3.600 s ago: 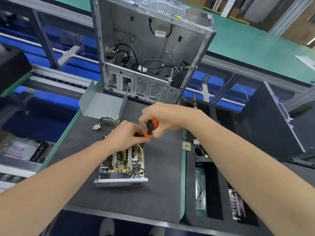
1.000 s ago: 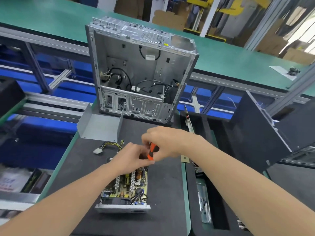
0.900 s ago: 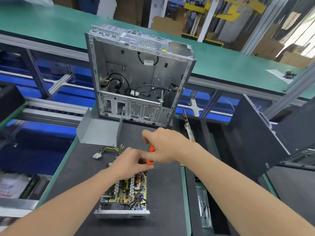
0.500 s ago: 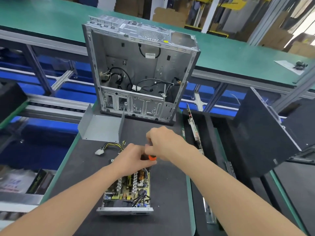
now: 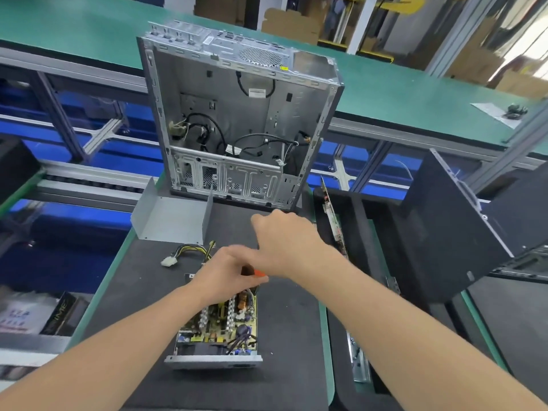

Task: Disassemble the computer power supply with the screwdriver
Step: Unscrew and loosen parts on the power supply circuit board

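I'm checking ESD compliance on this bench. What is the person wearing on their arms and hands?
Nothing that shows. The left hand and right hand are ungloved, no rings visible, though blur could hide a thin one. The left forearm and right forearm are bare to the frame's edge: no sleeves, watch or wrist strap.

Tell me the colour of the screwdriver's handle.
Orange. The screwdriver handle shows only in part in the head view, the sole view.
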A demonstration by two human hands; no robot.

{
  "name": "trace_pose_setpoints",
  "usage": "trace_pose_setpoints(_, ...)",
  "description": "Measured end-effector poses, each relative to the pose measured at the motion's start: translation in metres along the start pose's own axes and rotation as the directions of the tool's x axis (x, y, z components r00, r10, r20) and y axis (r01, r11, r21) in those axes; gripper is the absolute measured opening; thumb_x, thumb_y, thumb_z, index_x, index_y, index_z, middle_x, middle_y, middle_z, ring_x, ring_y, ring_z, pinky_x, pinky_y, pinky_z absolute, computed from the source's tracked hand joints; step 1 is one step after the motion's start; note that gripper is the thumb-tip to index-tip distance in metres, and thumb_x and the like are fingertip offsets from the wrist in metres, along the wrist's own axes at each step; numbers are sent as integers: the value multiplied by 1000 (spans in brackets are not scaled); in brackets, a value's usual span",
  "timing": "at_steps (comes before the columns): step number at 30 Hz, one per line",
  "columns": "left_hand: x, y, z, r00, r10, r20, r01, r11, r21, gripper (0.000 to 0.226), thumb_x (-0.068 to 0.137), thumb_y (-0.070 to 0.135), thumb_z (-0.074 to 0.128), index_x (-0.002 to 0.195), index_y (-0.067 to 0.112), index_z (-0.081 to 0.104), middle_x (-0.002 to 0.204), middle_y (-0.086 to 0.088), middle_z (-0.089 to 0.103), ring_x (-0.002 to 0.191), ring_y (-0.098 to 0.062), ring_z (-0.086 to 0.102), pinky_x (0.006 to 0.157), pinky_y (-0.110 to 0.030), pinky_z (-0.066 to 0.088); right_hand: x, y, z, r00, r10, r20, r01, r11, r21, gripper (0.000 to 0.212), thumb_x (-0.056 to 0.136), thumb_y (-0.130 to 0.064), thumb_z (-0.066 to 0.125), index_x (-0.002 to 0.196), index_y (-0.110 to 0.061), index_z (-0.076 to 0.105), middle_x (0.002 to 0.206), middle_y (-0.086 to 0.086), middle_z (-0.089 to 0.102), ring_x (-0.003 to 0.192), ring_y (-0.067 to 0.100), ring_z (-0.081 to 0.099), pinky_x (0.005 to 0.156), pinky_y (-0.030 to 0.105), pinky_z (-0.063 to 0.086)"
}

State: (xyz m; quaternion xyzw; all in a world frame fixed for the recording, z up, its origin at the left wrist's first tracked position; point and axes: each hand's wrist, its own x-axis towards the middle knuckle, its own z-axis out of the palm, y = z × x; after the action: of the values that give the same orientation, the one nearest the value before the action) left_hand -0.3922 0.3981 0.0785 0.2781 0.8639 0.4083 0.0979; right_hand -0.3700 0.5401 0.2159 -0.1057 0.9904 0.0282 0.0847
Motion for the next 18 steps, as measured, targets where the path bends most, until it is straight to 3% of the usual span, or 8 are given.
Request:
trace_pose_setpoints(2, -1, 3, 0, 1000, -5, -8, 4, 1000, -14, 28, 76, 66, 57, 66, 40, 59, 70, 33, 64, 72, 7, 61, 59, -11, 42, 0, -14, 11, 984, 179, 23, -178, 983, -38, 64, 99, -71, 30, 90, -15, 60, 70, 4, 45, 54, 23, 39, 46, 30, 27)
trace_pose_setpoints(4, -1, 4, 0, 1000, 12, -9, -12, 1000, -8, 31, 75, 64, 58, 55, 42, 53, 58, 36, 58, 61, 12, 58, 56, -7, 40, 5, -17, 18, 980, 189, 57, -191, 981, 26, 46, 106, -54, 37, 103, -15, 60, 73, 4, 37, 60, 26, 44, 50, 33, 34)
trace_pose_setpoints(6, -1, 2, 0, 999, 29, -20, -28, 999, 24, 35, 81, 58, 68, 53, 45, 50, 53, 33, 58, 62, 14, 58, 56, -7, 39, 8, -10, 16, 984, 169, 54, -174, 975, 136, 34, 105, -41, 49, 86, -13, 50, 74, 4, 39, 70, 30, 51, 55, 32, 37)
trace_pose_setpoints(10, 2, -4, 0, 1000, 14, 2, -14, 999, 47, 27, 82, 51, 78, 65, 53, 58, 65, 29, 66, 71, 10, 62, 61, -7, 41, 3, 11, 2, 977, -123, 175, 82, 971, 225, 10, 90, -25, 65, 87, -20, 57, 79, -3, 56, 77, 27, 60, 54, 33, 43)
trace_pose_setpoints(12, 2, -2, -2, 1000, 15, 9, -15, 999, 44, 25, 80, 52, 79, 65, 53, 59, 69, 36, 65, 73, 10, 63, 63, -8, 43, 4, 22, -7, 924, -303, 233, 259, 944, 204, 9, 86, -20, 69, 87, -21, 61, 83, -6, 54, 84, 22, 58, 67, 38, 50)
trace_pose_setpoints(14, 1, 1, -3, 999, 38, 23, -39, 999, 30, 20, 80, 50, 80, 68, 54, 65, 75, 36, 68, 76, 8, 65, 67, -9, 44, 7, 29, -13, 853, -453, 260, 426, 891, 155, 12, 84, -15, 73, 83, -21, 63, 87, -3, 47, 82, 18, 52, 66, 28, 40)
trace_pose_setpoints(16, 1, 0, -3, 1000, 11, 11, -12, 999, 43, 11, 81, 49, 80, 74, 49, 71, 77, 28, 72, 76, 1, 66, 68, -18, 48, 11, 26, -16, 804, -531, 267, 516, 846, 130, 11, 81, -12, 74, 82, -21, 68, 88, -4, 44, 78, 11, 47, 61, 23, 33)
trace_pose_setpoints(18, 0, -1, -2, 999, -49, -19, 50, 996, 68, 20, 82, 50, 80, 69, 43, 67, 71, 24, 69, 74, -3, 62, 66, -26, 47, 14, 22, -16, 795, -544, 268, 532, 838, 123, 13, 80, -13, 74, 89, -21, 70, 89, -5, 49, 78, 9, 49, 64, 25, 39)
